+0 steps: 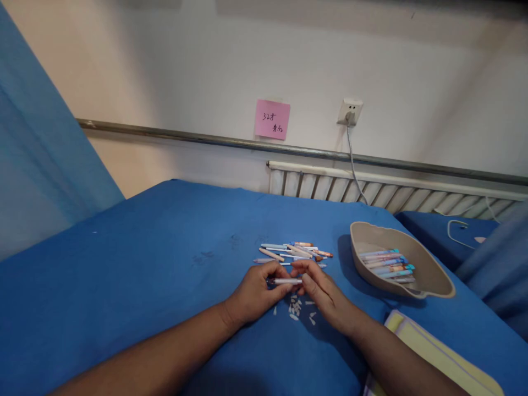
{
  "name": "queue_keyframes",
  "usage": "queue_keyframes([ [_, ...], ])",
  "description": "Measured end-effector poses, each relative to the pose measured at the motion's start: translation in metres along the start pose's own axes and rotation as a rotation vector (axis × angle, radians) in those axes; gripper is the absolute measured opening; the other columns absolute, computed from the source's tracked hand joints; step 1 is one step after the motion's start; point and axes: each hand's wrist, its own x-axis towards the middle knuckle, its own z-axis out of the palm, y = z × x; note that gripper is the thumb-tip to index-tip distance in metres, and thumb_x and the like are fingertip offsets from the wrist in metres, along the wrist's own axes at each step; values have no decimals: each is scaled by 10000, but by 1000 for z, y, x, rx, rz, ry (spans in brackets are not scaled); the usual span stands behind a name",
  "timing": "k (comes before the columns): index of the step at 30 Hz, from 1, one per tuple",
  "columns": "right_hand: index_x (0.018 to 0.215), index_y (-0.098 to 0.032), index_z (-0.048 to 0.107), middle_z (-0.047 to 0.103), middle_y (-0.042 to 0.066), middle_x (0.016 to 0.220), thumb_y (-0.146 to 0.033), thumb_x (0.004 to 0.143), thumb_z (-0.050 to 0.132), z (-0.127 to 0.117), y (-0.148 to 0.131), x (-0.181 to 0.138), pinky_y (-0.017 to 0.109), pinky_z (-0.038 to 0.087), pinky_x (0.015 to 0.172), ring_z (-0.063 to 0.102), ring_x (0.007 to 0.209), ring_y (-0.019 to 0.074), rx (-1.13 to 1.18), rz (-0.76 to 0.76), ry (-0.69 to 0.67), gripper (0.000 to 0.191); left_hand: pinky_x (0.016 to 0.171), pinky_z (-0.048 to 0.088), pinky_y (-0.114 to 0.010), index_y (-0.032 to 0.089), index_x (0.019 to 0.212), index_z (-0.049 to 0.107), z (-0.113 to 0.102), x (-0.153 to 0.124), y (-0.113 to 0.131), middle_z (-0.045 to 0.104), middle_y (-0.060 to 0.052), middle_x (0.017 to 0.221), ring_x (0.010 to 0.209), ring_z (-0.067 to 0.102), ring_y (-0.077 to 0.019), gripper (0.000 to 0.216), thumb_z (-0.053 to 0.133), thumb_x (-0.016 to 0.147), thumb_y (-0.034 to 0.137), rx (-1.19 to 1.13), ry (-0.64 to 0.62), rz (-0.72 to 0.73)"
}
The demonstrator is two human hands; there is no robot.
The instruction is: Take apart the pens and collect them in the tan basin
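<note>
Between my two hands lies a pale pen (287, 281), held level above the blue cloth. My left hand (260, 290) has its thumb and fingers closed round the pen's left part. At the pen's right end, my right hand (320, 290) pinches with thumb and fingers; its fingertips partly cover that end. Just beyond the hands is a loose heap of pens (299, 251) in white, beige, orange and light blue. Several small white pieces (294, 308) are scattered on the cloth below the hands, too small to make out exactly.
To the right stands a beige basin (433, 275) with several pens (388, 265) inside. A yellow folded cloth or pad (441, 357) lies under my right forearm's side. Behind the blue-covered table (144, 247) are a radiator (330, 187), a metal rail and a socket (350, 112) with a plugged cable.
</note>
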Motion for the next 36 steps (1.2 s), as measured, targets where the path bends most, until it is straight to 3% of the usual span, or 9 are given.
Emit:
queue_keyframes([
  [4, 1176, -253, 464, 527, 81, 1212, -693, 800, 349, 0, -4, 3, 376, 373, 940, 484, 1138, 248, 165, -5, 12, 590, 642, 403, -226, 169, 868, 648, 1, 0, -3, 630, -10, 769, 685, 532, -145, 176, 580, 783, 308, 15, -92, 6],
  [8, 1162, -250, 490, 502, 110, 1267, -811, 699, 299, 5, -16, 6, 409, 368, 957, 448, 1191, 278, 384, -2, 19, 752, 608, 380, -216, 187, 899, 662, 1, -2, 1, 604, 9, 718, 640, 501, -134, 206, 529, 820, 325, -18, -189, -3],
  [14, 1096, -250, 535, 518, 105, 1245, -761, 737, 341, -7, -14, 10, 402, 423, 880, 511, 1111, 264, 469, -5, 113, 653, 578, 370, -208, 152, 777, 637, 0, 4, -4, 574, 21, 656, 614, 488, -117, 237, 610, 760, 387, -222, -197, -127],
  [18, 889, -198, 570, 625, 49, 808, -600, 748, 539, -27, 2, 17, 285, 449, 639, 580, 715, 172, 202, 52, 306, 427, 649, 420, -232, 142, 816, 625, -3, 10, -14, 638, -14, 749, 664, 549, -124, 271, 652, 732, 397, -402, -137, -208],
  [21, 734, -185, 541, 533, -26, 591, -451, 753, 590, -41, 10, 14, 216, 370, 506, 476, 529, 107, -47, 108, 166, 271, 658, 439, -234, 145, 861, 610, -5, 13, -18, 649, -24, 779, 661, 560, -115, 297, 669, 723, 401, -481, -93, -255],
  [24, 740, -190, 551, 539, -42, 573, -328, 722, 627, -52, 12, 5, 192, 321, 468, 458, 505, 93, -261, 188, -111, 159, 643, 446, -225, 147, 866, 600, -7, 14, -18, 650, -25, 782, 639, 559, -103, 303, 681, 716, 397, -504, -77, -286],
  [26, 773, -197, 575, 572, -36, 623, -297, 659, 687, -58, 12, 0, 191, 312, 478, 477, 541, 99, -442, 186, -193, 189, 633, 448, -222, 145, 855, 597, -7, 15, -17, 649, -25, 776, 629, 558, -99, 305, 687, 712, 399, -504, -74, -291],
  [29, 784, -207, 602, 603, -23, 716, -281, 601, 736, -62, 13, -2, 199, 311, 513, 501, 612, 112, -638, 139, -200, 238, 628, 454, -224, 145, 840, 598, -7, 15, -18, 648, -24, 766, 625, 561, -100, 318, 700, 694, 408, -508, -71, -295],
  [36, 767, -199, 575, 587, -20, 714, -276, 645, 711, -53, 17, 5, 208, 295, 526, 492, 614, 112, -702, 128, -111, 198, 620, 450, -225, 137, 855, 609, -8, 15, -19, 651, -33, 779, 618, 552, -99, 312, 683, 714, 406, -504, -81, -309],
])
